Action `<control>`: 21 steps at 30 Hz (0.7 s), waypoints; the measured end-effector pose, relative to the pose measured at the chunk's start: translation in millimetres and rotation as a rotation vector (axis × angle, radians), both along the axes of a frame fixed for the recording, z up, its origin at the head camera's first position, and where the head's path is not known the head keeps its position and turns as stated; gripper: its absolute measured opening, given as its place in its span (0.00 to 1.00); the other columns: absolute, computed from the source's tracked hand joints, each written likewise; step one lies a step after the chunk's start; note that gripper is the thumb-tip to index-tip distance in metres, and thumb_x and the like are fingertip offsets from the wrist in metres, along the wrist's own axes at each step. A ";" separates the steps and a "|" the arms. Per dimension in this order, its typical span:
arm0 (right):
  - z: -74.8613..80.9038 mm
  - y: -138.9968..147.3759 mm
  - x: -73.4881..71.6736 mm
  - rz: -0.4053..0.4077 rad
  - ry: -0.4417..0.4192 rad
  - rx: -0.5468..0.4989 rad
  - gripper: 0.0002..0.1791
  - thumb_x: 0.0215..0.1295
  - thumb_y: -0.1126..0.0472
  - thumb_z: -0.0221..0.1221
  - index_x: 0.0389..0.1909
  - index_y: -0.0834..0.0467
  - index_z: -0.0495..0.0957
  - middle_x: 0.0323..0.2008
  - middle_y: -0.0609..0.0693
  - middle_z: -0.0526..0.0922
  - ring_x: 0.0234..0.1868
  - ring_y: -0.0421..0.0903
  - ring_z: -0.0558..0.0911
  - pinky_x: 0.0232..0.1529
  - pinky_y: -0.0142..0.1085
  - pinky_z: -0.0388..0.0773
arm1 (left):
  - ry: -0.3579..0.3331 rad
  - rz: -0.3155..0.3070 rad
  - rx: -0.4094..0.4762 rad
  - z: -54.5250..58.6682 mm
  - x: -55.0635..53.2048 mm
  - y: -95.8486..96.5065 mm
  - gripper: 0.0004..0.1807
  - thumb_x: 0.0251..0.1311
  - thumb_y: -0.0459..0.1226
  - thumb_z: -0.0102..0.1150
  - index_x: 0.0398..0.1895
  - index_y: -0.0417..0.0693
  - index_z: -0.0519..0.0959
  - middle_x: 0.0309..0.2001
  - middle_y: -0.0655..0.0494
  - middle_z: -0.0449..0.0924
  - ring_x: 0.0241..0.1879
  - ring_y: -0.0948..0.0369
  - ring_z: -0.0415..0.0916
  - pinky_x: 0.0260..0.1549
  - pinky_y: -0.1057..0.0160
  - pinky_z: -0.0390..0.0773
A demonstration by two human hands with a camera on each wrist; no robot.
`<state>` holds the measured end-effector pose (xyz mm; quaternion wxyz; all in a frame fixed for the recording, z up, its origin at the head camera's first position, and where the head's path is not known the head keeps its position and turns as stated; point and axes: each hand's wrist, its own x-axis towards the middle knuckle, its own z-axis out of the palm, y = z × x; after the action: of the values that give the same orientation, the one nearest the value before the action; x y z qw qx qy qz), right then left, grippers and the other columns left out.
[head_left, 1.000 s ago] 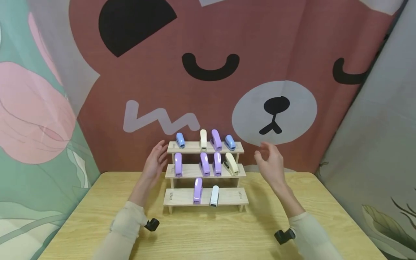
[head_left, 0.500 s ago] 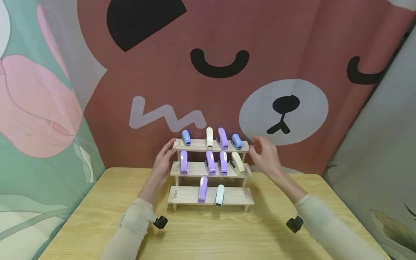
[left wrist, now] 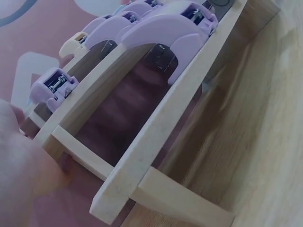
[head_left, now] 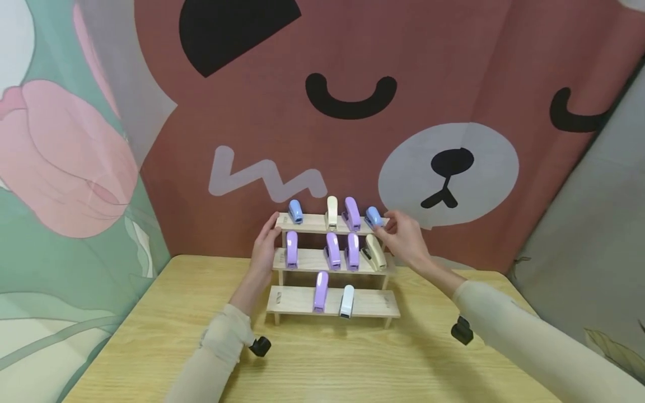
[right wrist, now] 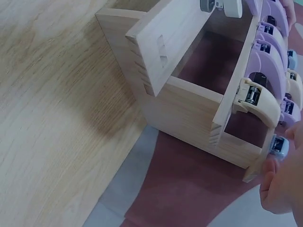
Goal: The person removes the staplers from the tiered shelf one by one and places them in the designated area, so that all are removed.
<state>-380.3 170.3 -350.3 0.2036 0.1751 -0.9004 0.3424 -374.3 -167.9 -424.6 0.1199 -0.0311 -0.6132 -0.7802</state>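
Note:
A three-tier wooden rack point(head_left: 373, 302) bears several small staplers. My left hand point(head_left: 263, 252) grips the left end of its top tier; in the left wrist view, fingers of the left hand point(left wrist: 23, 161) lie on both sides of that board end. At the top tier's right end, my right hand point(head_left: 405, 238) pinches a small blue stapler point(head_left: 373, 216). The right wrist view has this blue stapler point(right wrist: 279, 145) between thumb and fingers of the right hand point(right wrist: 284, 182). Left of it stand a purple stapler point(head_left: 352, 214), a cream stapler point(head_left: 331, 211) and another blue stapler point(head_left: 295, 211).
On the middle tier are purple staplers point(head_left: 332, 251) and a cream stapler point(head_left: 375, 252). The bottom tier carries a purple stapler point(head_left: 321, 291) and a white stapler point(head_left: 346, 301). The rack stands on a wooden table point(head_left: 322, 364), before a bear-print curtain point(head_left: 252, 112).
Both hands have come inward to the rack. The left has taken hold of the top tier's left end; the right has closed on the right blue stapler. The head view has shifted slightly.

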 end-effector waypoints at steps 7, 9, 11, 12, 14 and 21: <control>-3.3 -3.1 -7.9 -0.015 -0.032 0.003 0.23 0.67 0.53 0.67 0.54 0.66 0.77 0.35 0.55 0.81 0.30 0.48 0.81 0.28 0.40 0.81 | 0.008 0.036 -0.016 -1.0 1.5 3.0 0.26 0.77 0.48 0.50 0.75 0.69 0.68 0.74 0.67 0.63 0.75 0.60 0.49 0.73 0.49 0.47; -4.6 -3.4 -8.0 -0.023 -0.029 0.012 0.22 0.66 0.54 0.67 0.52 0.65 0.77 0.36 0.55 0.81 0.30 0.48 0.80 0.28 0.40 0.80 | 0.009 0.038 -0.012 -1.4 2.7 3.7 0.25 0.77 0.47 0.50 0.75 0.69 0.68 0.73 0.67 0.63 0.75 0.60 0.50 0.73 0.49 0.48; -5.4 -4.0 -7.9 -0.030 -0.017 0.021 0.21 0.66 0.54 0.66 0.50 0.65 0.77 0.36 0.55 0.81 0.31 0.48 0.81 0.27 0.40 0.80 | 0.014 0.042 -0.009 -1.3 3.5 4.6 0.25 0.77 0.47 0.50 0.75 0.68 0.68 0.73 0.67 0.64 0.75 0.60 0.51 0.73 0.49 0.49; -5.4 -4.3 -7.8 -0.037 -0.007 0.024 0.20 0.66 0.54 0.67 0.50 0.64 0.77 0.36 0.55 0.81 0.31 0.48 0.81 0.27 0.40 0.80 | 0.015 0.043 -0.008 -1.3 3.6 4.9 0.25 0.77 0.47 0.50 0.75 0.68 0.69 0.73 0.67 0.65 0.74 0.60 0.52 0.73 0.50 0.49; -5.6 -5.1 -7.6 -0.048 0.009 0.029 0.19 0.65 0.55 0.66 0.49 0.64 0.78 0.36 0.55 0.81 0.32 0.48 0.81 0.28 0.40 0.79 | 0.021 0.043 -0.010 -1.2 3.6 5.5 0.25 0.77 0.47 0.50 0.75 0.68 0.69 0.72 0.67 0.65 0.74 0.60 0.52 0.73 0.50 0.49; -4.3 -9.2 -8.8 -0.069 0.009 0.008 0.17 0.65 0.56 0.67 0.47 0.64 0.79 0.36 0.55 0.82 0.33 0.50 0.81 0.27 0.40 0.80 | 0.030 0.059 -0.004 -2.0 -0.6 5.3 0.24 0.77 0.46 0.50 0.74 0.67 0.70 0.70 0.67 0.68 0.73 0.61 0.56 0.72 0.53 0.50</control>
<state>-389.1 161.0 -354.6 0.2187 0.1461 -0.9064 0.3306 -375.0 -162.6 -426.6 0.1520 -0.0252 -0.6137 -0.7744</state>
